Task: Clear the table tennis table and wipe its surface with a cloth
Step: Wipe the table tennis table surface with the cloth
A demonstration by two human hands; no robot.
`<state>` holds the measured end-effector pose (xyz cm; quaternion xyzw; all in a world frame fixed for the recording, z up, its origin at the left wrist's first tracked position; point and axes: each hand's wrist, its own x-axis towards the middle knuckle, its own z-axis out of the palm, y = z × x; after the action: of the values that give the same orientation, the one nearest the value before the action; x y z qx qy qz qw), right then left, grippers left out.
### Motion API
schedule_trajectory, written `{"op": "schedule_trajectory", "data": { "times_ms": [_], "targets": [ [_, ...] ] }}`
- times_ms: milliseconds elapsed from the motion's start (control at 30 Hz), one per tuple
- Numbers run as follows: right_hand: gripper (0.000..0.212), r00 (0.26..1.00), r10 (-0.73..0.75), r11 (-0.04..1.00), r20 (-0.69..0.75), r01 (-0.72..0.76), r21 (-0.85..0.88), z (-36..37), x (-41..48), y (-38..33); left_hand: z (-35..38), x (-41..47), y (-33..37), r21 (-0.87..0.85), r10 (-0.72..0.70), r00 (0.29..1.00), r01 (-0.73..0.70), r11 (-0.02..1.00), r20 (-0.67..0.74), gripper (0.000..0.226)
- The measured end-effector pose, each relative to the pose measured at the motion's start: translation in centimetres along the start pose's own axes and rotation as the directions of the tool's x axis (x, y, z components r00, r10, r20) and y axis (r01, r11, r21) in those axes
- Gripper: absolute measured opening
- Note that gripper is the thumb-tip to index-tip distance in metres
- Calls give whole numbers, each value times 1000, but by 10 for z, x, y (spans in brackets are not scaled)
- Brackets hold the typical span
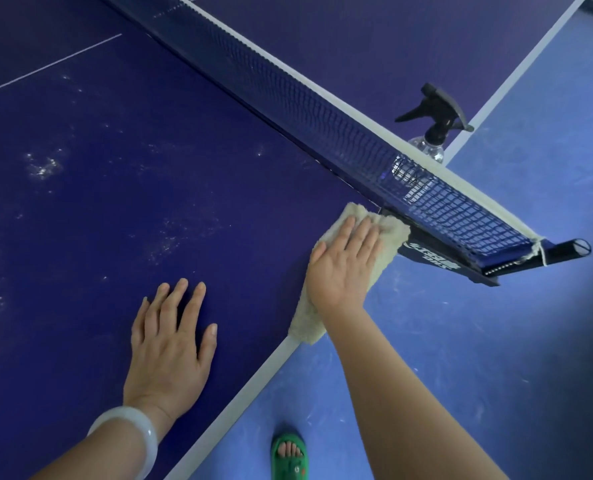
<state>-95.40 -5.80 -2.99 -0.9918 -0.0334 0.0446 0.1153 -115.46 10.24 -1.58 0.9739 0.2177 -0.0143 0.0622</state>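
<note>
One marking is showing — a white logo (426, 252) printed on the dark net clamp (475, 273) that is gripping the side edge of the table tennis table (115, 202). It is appearing upside down from the head view: an oval emblem with a short line of capitals beside it. The characters are coming through too blurred to read letter by letter.

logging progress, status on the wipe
Right hand flat on cloth near net clamp. Left hand flat on table. Spray bottle beyond net; white smudges unwiped.
</note>
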Motion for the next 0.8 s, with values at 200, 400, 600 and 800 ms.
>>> {"op": "schedule_trajectory", "data": {
  "times_ms": [200,400,600,800],
  "targets": [
    [67,954,-299,954,-37,299,5,-1,5,27,0,-1,-1,8,1,1000,-1,1000,5,64],
    [64,999,-37,993,-31,40,115,-3,-2,22,0,-1,0,8,-4,1000,4,1000,4,64],
    [60,995,-86,996,-43,87,18,-10,3,23,2,-1,-1,4,-8,1000,8,1000,-7,65],
    [60,998,-15,1000,-66,15,5,-1,-9,-7,3,-1,-2,7,3,1000,-3,1000,-18,64]
  ]
}}
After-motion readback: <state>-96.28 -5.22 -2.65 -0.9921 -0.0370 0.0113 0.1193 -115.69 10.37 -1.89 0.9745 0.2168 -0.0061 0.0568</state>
